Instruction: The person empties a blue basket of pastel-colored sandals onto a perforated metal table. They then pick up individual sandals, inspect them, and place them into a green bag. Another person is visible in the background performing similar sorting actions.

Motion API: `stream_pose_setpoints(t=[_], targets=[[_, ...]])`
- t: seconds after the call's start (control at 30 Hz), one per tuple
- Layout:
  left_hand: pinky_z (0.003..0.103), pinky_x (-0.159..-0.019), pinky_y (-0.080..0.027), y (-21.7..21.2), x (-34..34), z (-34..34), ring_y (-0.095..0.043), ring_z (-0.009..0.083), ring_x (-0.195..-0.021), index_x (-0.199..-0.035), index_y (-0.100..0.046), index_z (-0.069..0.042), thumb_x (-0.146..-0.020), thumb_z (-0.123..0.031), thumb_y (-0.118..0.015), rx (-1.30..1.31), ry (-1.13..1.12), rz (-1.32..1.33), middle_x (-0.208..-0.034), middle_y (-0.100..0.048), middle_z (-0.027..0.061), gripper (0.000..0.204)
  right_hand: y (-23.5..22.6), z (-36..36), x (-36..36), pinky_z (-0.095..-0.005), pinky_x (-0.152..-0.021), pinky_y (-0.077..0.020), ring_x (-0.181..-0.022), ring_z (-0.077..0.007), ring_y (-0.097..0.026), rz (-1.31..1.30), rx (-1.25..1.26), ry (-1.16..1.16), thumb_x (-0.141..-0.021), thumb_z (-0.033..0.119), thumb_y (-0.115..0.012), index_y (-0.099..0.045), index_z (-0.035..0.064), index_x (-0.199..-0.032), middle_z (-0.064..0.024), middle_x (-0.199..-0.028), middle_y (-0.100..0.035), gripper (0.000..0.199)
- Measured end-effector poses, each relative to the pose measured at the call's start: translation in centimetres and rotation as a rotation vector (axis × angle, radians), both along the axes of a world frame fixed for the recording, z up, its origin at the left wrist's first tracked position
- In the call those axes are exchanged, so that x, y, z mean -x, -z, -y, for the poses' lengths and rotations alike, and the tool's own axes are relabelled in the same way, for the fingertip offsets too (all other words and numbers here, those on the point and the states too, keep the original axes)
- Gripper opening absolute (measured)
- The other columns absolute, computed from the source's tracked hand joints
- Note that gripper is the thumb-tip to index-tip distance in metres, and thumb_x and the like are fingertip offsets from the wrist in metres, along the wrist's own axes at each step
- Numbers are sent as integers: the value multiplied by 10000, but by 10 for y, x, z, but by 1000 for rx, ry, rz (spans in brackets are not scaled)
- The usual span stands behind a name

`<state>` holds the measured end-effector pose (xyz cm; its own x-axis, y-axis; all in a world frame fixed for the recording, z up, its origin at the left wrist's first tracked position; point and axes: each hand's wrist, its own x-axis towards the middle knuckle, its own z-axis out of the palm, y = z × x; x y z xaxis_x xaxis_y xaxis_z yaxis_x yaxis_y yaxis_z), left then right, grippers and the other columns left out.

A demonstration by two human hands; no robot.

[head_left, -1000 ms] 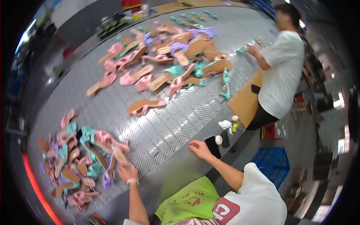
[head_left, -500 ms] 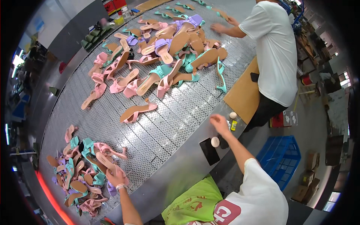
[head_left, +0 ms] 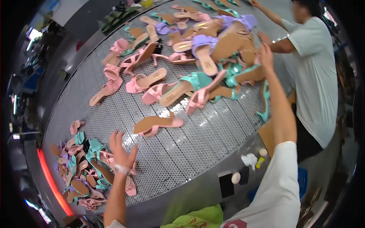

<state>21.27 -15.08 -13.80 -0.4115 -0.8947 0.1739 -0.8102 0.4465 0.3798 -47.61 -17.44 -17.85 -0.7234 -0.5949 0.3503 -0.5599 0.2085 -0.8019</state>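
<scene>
My left hand (head_left: pixel 122 152) is open with spread fingers. It hovers beside a heap of pink, turquoise and lilac heeled sandals (head_left: pixel 78 167) at the near left of the mesh table. A pink sandal (head_left: pixel 130 185) lies near my left wrist. Stretched far to the right, my right hand (head_left: pixel 267 60) has its fingers extended at the edge of a larger sandal pile; contact with a sandal cannot be made out. Close to it lie a tan-soled turquoise sandal (head_left: pixel 249 75) and a turquoise sandal on its side (head_left: pixel 265 99). Between my hands lies a pink sandal (head_left: pixel 157 124), sole up.
A person in a white shirt (head_left: pixel 315 76) stands at the right, arms over the table (head_left: pixel 182 152). Along its near edge are a black phone (head_left: pixel 226 185), a round cream item (head_left: pixel 235 178), crumpled white tissue (head_left: pixel 249 160) and a small yellow packet (head_left: pixel 260 163). A blue crate (head_left: pixel 302 181) stands beyond.
My left hand has let go of a pink sandal at the near-left heap and lifted away, opening. My right hand has reached forward from the table edge to the large pile. The view has shifted.
</scene>
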Motion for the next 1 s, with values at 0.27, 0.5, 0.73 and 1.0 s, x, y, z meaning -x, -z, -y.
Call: stream_pose_setpoints(t=[0.27, 0.5, 0.73, 1.0], targets=[[414, -1049, -340, -9, 152, 322, -452, 338, -1240, -1362, -403, -7, -708, -544, -714, 59, 322, 50, -1336, -469, 205, 902, 36, 105, -40, -333, -1039, -335, -1250, -231, -425, 552, -162, -319, -928, 396, -514, -377, 50, -1383, -72, -1332, -465, 587], [342, -904, -448, 97, 262, 394, -569, 247, -1089, -1155, -597, -26, -715, -503, -682, -532, 487, 187, -1153, -626, 132, 654, 57, 82, 30, -349, -961, -431, -1192, -221, -480, 593, -304, -266, -900, 309, -540, -332, 79, -1405, -88, -1338, -461, 592], [421, -853, -485, 110, 163, 313, -620, 370, -944, -1093, -632, -103, -739, -388, -583, -265, 534, 308, -1009, -656, 184, 457, 16, 82, -82, -350, -920, -448, -1172, -239, -480, 532, -363, -357, -834, 191, -586, -205, 146, -1459, -106, -1345, -412, 733], [468, -823, -472, 84, -77, 208, -594, 398, -929, -1093, -604, -90, -762, -138, -535, -423, 301, 385, -983, -636, 195, 341, 22, 61, -238, -361, -1087, -283, -1401, -293, -208, 357, -418, -626, -700, 164, -720, -13, 81, -1499, -189, -1511, -174, 1071]])
